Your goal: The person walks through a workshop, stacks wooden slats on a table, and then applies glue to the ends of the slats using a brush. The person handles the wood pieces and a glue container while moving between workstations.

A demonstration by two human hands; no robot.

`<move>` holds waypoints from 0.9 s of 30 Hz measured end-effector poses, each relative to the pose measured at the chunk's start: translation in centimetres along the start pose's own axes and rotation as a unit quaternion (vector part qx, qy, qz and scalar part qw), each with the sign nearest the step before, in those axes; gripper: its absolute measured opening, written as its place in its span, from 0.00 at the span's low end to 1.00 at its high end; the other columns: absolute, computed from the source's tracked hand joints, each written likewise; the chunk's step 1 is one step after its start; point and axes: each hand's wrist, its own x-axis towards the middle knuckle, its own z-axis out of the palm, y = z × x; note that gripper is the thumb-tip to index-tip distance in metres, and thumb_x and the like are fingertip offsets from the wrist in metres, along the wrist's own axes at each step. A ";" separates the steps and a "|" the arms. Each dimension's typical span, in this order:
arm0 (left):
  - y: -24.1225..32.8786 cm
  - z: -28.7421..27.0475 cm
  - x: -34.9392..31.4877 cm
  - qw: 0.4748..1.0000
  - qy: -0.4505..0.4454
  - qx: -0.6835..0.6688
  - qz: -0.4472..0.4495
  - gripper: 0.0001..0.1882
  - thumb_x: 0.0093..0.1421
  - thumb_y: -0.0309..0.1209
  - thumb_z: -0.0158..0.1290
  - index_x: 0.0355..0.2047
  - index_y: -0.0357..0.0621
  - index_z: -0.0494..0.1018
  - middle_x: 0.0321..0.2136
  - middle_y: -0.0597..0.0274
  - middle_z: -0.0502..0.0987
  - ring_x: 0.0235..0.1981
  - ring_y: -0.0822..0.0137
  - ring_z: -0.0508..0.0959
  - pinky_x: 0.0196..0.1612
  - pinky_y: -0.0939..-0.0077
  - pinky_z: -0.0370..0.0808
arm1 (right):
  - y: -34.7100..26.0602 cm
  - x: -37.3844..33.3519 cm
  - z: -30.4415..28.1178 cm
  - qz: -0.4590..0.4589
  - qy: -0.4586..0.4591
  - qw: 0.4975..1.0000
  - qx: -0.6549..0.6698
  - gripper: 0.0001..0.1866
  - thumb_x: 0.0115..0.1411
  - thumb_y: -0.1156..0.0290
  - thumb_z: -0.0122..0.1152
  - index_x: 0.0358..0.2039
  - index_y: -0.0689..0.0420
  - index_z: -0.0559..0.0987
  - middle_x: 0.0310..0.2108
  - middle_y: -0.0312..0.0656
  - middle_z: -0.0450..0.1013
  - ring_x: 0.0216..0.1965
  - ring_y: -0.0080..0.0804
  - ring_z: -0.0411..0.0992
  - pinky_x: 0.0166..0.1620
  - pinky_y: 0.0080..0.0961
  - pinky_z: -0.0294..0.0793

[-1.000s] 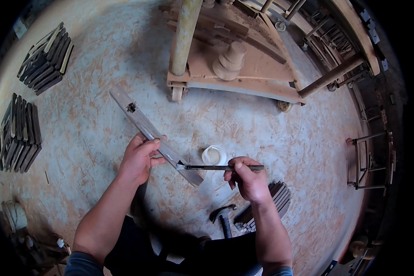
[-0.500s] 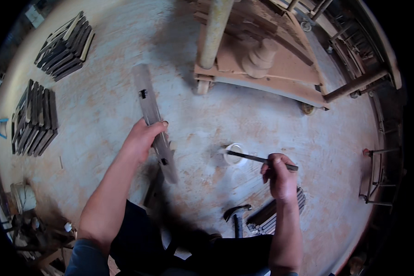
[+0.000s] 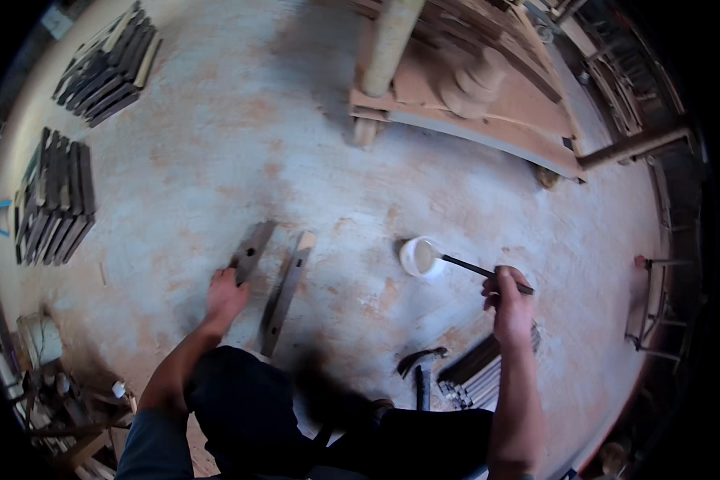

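My left hand (image 3: pixel 227 298) is low at the left, its fingers closed on a dark wooden bar (image 3: pixel 256 248) with a small slot cut in it. Just right of it, a second slotted wooden bar (image 3: pixel 288 292) lies slanting on the floor, apart from my hand. My right hand (image 3: pixel 507 304) pinches a thin dark stick (image 3: pixel 476 266). The stick's far end reaches into a white pot (image 3: pixel 412 258) with pale stuff inside; its tip cannot be made out clearly.
Near my right forearm are a claw hammer (image 3: pixel 423 384) and a bundle of slats (image 3: pixel 476 372). A wheeled wooden cart (image 3: pixel 488 140) stands at the far right. Two stacks of dark wooden pieces (image 3: pixel 68 200) stand at the left. A pale bucket (image 3: pixel 42 340) is nearer.
My left hand has lowered and moved nearer and left with a slotted bar. The second bar now shows plainly on the floor. The stick stays at the pot, and the whole view has shifted slightly.
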 end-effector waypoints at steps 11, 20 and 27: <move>8.0 -1.3 -2.7 0.981 -0.161 0.011 0.107 0.26 0.53 0.46 0.58 0.43 0.35 0.70 0.40 0.41 0.75 0.42 0.42 0.76 0.45 0.52 0.74 | 7.6 2.8 2.3 0.000 -0.065 0.981 -0.184 0.16 0.62 0.64 0.58 0.45 0.60 0.78 0.30 0.37 0.76 0.28 0.21 0.72 0.26 0.19 0.72; 6.9 2.4 -2.3 0.977 -0.203 -0.016 0.056 0.25 0.53 0.47 0.55 0.36 0.34 0.72 0.33 0.37 0.77 0.38 0.40 0.77 0.43 0.51 0.74 | 9.6 4.9 3.6 0.000 -0.060 0.982 -0.182 0.17 0.62 0.63 0.57 0.47 0.59 0.78 0.28 0.34 0.73 0.27 0.20 0.70 0.25 0.20 0.72; 8.3 -7.9 -1.0 0.964 -0.197 -0.176 0.045 0.21 0.53 0.41 0.56 0.35 0.33 0.71 0.28 0.41 0.76 0.33 0.48 0.78 0.38 0.59 0.73 | 8.7 5.7 3.2 0.111 -0.051 0.990 -0.070 0.17 0.61 0.64 0.57 0.47 0.59 0.77 0.33 0.38 0.76 0.28 0.23 0.72 0.24 0.21 0.73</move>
